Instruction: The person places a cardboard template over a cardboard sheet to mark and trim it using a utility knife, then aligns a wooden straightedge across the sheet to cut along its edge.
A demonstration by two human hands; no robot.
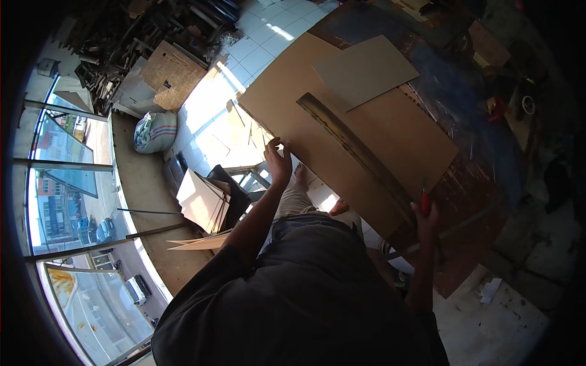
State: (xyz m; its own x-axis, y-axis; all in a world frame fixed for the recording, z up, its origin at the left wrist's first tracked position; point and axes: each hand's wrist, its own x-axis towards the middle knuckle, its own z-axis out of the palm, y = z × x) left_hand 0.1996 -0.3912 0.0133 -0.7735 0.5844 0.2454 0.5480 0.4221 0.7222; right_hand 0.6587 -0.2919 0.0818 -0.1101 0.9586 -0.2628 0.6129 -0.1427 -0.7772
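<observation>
Head view: the brown sheet (pixel 332 137) lies across the table (pixel 467 201), with the long strip (pixel 357 149) running over its face and the grey board (pixel 365 76) resting on its far part. The strip may be there as a weight or a straight guide; its long sides look narrow and fairly even (the lens bends everything a little).

The right hand (pixel 425 221) is closed around the red tool (pixel 426 202), beside the strip's near end, with the thin tip pointing away from the body. That upright hold probably keeps the tip off the sheet. The left hand (pixel 279 163) is at the sheet's left edge, fingers bent and a small gap between thumb and forefinger, with nothing seen in it; whether it presses on the edge I cannot tell. Being there, it could steady that side.

Brown surface shows between the left hand and the strip, which gives room across the sheet. Past the left edge it drops away to the tiled floor (pixel 250 61) and the leaning panels (pixel 201 201). On the far right, blue film (pixel 448 91) crowds the table, and a tape roll (pixel 528 105) sits beyond.
</observation>
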